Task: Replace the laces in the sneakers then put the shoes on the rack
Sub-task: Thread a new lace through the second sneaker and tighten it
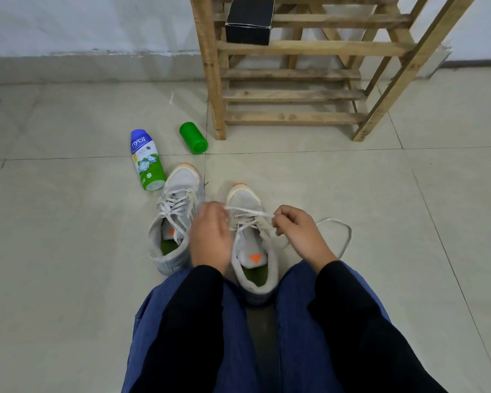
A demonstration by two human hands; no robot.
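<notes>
Where it lies on its side on the floor at far left, the powder bottle [147,160] looks capped, and its fill level cannot be told. Just right of it a green canister [193,137] also lies tipped; nothing shows what it holds.

Next comes the laced sneaker [176,222], upright on the floor, its mouth showing only a green insole. The left hand [210,236] hovers beside it, back to the camera and blurred. Its fingers [219,208] seem curled onto one end of the lace [250,211], though the pinch itself is hidden.

That lace runs taut across the second sneaker [250,245], which stands between the knees, partly threaded, with only a green insole inside. The right hand [298,234] pinches the other end between thumb and fingertips.

The lace is likely light, limp and flat, so it is best taken close to its stiff tip for threading. The shoes look soft and light, and are probably easiest lifted by the heel collar. A slack loop of lace [343,231] trails on the floor.

Behind stands the wooden rack [295,95], with a closed black box [250,21] on an upper shelf. What the box contains cannot be seen.
</notes>
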